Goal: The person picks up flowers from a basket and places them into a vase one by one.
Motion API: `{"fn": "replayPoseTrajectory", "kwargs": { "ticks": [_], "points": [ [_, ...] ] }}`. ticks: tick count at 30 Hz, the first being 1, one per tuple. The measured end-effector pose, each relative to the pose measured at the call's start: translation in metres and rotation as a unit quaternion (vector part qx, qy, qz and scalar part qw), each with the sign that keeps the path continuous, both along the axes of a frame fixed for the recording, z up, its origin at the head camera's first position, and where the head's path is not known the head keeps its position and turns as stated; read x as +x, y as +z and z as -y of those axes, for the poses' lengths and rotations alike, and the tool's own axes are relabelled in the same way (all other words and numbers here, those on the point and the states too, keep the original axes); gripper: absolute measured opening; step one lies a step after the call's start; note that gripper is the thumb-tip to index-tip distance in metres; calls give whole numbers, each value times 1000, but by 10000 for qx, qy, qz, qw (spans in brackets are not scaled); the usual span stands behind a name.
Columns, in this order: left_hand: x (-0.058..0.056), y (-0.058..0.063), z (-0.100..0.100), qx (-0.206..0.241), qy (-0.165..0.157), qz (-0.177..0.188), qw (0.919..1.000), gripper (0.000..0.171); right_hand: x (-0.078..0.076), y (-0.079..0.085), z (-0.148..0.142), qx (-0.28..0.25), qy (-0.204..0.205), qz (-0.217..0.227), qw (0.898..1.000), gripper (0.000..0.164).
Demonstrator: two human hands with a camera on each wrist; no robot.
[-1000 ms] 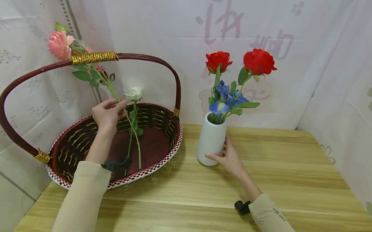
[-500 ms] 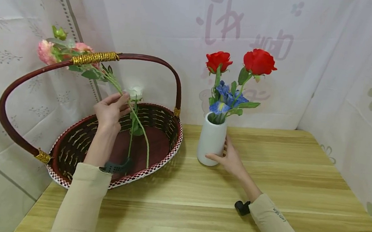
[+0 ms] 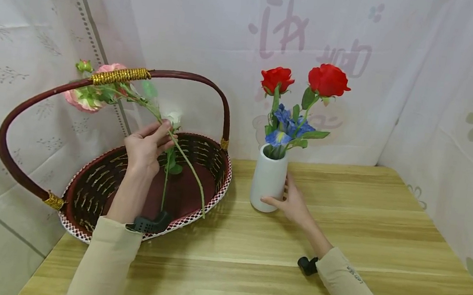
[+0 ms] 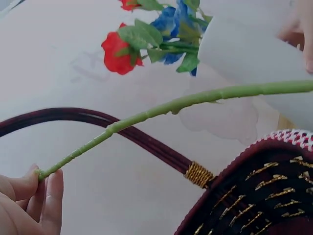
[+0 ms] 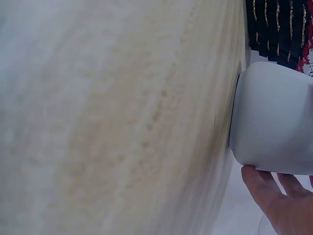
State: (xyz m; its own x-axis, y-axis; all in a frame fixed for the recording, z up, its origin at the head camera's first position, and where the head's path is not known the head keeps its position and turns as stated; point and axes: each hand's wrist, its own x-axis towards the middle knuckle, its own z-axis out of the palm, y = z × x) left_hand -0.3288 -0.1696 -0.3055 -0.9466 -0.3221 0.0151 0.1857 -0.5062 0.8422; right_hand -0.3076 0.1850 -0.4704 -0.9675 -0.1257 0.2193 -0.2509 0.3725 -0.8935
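Between thumb and fingers, my left hand [image 3: 145, 151] pinches the green stem [image 4: 161, 110] of a pink flower [image 3: 83, 101] above the wicker basket [image 3: 227, 178]. The blooms and a bud lie to the upper left, partly behind the basket's arched handle [image 3: 120, 76]. The stem's free end slants down right across the basket's front rim. A white flower [image 3: 173, 118] stands in the basket, partly covered by my left hand. My right hand [image 3: 295, 205] grips the lower right side of a white vase [image 3: 267, 182] upright on the table. Two red roses [image 3: 328, 80] and blue flowers [image 3: 281, 137] stand in it.
The basket occupies the left of the wooden table [image 3: 250, 264], with its tall handle spanning it lengthwise. Behind and at both sides hangs a pale printed curtain [image 3: 214, 30]. A black camera [image 3: 307, 265] is worn at my right wrist.
My left hand has moved slightly right. The pink flower's stem end has swung right to the basket's front rim, and its blooms have turned and lowered. The right hand and vase stay put.
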Motion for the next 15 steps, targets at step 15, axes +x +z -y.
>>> {"fn": "replayPoseTrajectory", "kwargs": {
  "ticks": [15],
  "points": [
    [28, 6, -14, -71, -193, -512, 9985, 19, 2, -1, 2, -88, 26, 24, 10000, 104]
  ]
}}
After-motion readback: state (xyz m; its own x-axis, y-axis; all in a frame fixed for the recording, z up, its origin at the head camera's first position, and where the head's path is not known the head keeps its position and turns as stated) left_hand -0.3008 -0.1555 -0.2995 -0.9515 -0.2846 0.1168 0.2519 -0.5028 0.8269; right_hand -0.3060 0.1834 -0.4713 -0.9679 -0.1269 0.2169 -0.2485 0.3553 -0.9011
